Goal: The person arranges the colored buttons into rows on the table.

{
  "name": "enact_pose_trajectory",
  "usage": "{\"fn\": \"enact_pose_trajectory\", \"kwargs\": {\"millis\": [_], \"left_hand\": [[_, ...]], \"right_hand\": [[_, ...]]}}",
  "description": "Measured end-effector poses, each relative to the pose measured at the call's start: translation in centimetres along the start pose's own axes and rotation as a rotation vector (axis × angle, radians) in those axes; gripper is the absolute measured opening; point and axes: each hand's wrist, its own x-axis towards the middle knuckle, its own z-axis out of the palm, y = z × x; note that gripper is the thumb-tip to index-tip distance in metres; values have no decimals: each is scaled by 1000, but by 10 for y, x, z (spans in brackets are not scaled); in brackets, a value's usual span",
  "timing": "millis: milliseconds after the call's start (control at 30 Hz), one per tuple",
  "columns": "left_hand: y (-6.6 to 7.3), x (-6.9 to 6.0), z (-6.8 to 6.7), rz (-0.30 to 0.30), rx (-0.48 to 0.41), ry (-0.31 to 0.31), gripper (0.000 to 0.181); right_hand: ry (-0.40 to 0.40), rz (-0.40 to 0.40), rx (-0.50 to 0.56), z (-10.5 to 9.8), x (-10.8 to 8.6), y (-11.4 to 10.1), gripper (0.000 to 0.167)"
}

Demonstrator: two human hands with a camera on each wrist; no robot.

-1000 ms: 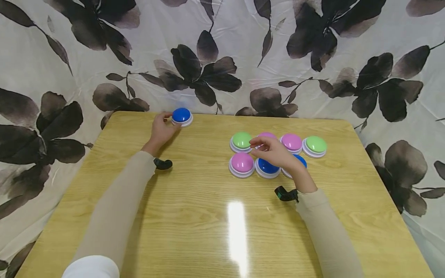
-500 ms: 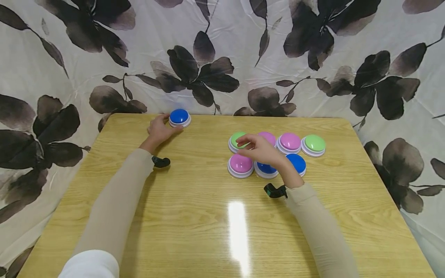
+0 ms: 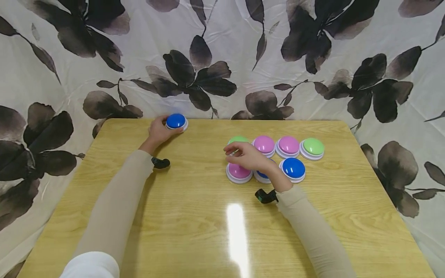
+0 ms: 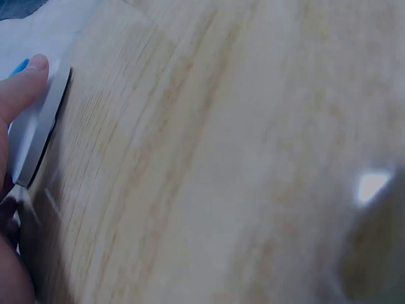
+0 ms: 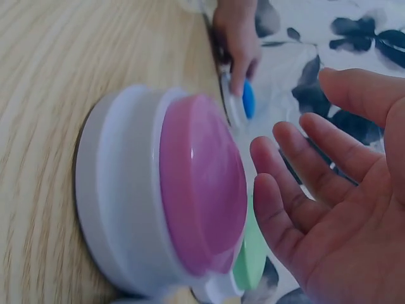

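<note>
Near the table's far left edge, my left hand [image 3: 161,131] grips a blue dome push button [image 3: 175,121] by its round white base. Its thumb [image 4: 25,88] lies along the base's side in the left wrist view; whether the base touches the table I cannot tell. My right hand [image 3: 248,156] hovers palm down above the grouped buttons, fingers loosely bent and holding nothing. Beneath it, a green button [image 3: 238,138] and a blue button [image 3: 262,175] are partly hidden. A pink button [image 3: 240,172] stands close below the fingers, apart from them in the right wrist view.
More buttons stand to the right: two pink ones [image 3: 264,144] and a green one [image 3: 313,146] in the far row, a blue one [image 3: 293,168] in the near row. A floral cloth [image 3: 208,58] hangs behind the wooden table [image 3: 194,216].
My right hand has moved left across the buttons, uncovering the right-hand blue and far pink ones. The left thumb reaches further along the blue button's base. The head view has shifted slightly.
</note>
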Motion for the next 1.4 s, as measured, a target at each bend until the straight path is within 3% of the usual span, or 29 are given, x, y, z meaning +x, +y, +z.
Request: {"fn": "enact_pose_trajectory", "kwargs": {"millis": [133,700,933,1133,1400], "left_hand": [[-3,-3,-1,35,-63,-9,80],[-4,-14,-7,52,-88,-44,86],[-8,-31,-9,32,-65,-72,89],[-10,-48,-16,57,-86,-60,92],[11,-77,-18,15,-129,-120,94]], "right_hand": [[-32,-40,-26,10,6,-1,37],[-79,-49,-42,25,39,-16,36],[-83,-52,-50,32,53,-18,35],[-58,-53,-38,45,67,-18,35],[7,-62,9,62,71,-22,42]]}}
